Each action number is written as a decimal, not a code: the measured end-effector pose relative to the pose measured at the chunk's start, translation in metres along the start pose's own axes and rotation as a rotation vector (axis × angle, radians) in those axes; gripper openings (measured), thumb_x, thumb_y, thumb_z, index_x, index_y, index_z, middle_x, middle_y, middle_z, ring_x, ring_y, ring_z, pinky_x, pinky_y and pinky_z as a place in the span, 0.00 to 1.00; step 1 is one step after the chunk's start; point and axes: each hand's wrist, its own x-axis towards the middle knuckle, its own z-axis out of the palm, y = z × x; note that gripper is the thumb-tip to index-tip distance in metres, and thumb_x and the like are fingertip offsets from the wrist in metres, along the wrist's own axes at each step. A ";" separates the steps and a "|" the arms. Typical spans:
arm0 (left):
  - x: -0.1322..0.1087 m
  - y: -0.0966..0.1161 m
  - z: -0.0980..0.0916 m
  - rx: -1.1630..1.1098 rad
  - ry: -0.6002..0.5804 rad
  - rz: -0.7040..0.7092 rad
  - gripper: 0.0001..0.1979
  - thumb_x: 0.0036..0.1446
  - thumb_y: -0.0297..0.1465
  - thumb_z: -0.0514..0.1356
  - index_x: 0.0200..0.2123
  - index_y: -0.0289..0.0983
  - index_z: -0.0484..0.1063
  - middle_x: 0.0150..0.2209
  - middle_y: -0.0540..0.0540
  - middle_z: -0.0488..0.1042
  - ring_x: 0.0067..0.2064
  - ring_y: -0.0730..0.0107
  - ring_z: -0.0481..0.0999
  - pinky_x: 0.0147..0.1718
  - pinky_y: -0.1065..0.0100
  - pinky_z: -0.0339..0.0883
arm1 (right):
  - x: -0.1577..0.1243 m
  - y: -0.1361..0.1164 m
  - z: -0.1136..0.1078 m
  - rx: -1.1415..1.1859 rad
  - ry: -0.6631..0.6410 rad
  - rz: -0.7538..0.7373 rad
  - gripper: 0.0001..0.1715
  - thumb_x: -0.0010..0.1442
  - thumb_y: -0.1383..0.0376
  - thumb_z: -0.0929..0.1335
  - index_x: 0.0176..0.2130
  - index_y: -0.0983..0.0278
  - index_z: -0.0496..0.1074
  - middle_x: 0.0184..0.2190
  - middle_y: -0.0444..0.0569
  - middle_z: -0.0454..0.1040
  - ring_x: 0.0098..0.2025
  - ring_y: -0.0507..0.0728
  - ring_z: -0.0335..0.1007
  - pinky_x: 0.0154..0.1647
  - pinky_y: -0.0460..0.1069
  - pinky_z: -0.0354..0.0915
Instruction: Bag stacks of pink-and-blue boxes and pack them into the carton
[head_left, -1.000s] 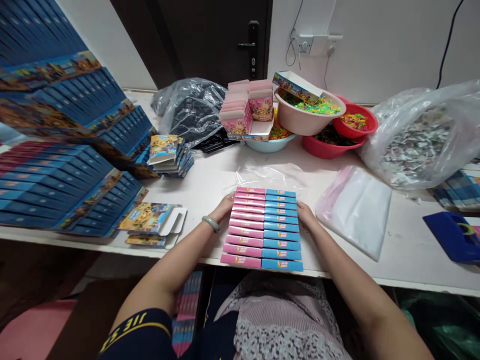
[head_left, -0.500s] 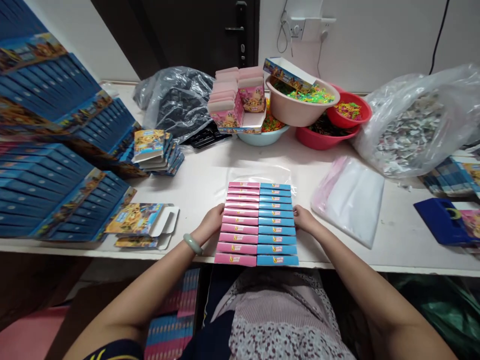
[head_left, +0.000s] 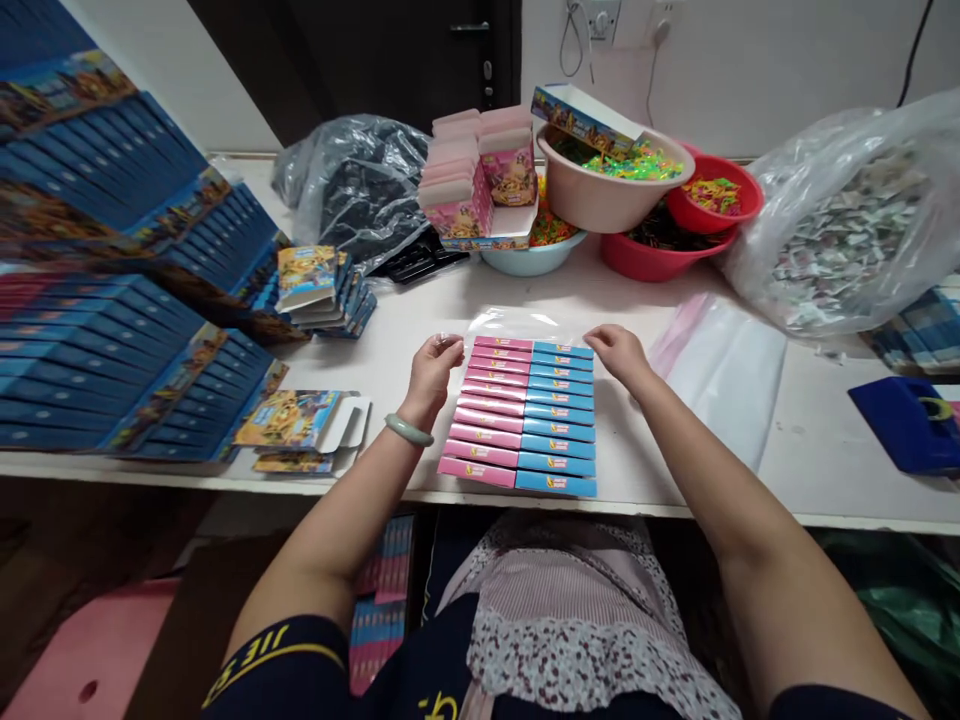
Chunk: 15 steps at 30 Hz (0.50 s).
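Note:
Pink boxes (head_left: 486, 421) and blue boxes (head_left: 559, 426) lie in two neat columns in front of me, inside a clear plastic bag (head_left: 512, 322) whose loose end extends past their far side. My left hand (head_left: 433, 372), below a green bangle (head_left: 409, 431), is closed in a pinch on the bag's left edge near the far corner. On the other side my right hand (head_left: 616, 352) has its fingers pinched together at the bag's right far corner. Just right of it lies a stack of clear plastic bags (head_left: 724, 375).
Blue display boxes (head_left: 112, 340) are stacked at left, near flattened printed cartons (head_left: 292, 420). Behind stand a box of pink packs (head_left: 480, 180), a beige basin (head_left: 611, 195) and a red basin (head_left: 664, 258). A bag of paper scraps (head_left: 840, 240) sits right.
Both hands have moved from the sides of the boxes away from me to the bag's far corners, where they now pinch the plastic. The view has shifted slightly.

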 end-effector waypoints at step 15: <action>-0.193 -0.006 -0.114 0.444 -0.354 0.711 0.10 0.64 0.22 0.52 0.43 0.39 0.68 0.34 0.46 0.72 0.39 0.66 0.75 0.39 0.61 0.72 | -0.279 -0.010 -0.001 0.577 0.221 -0.359 0.13 0.62 0.75 0.64 0.41 0.58 0.71 0.29 0.44 0.74 0.35 0.54 0.75 0.42 0.55 0.74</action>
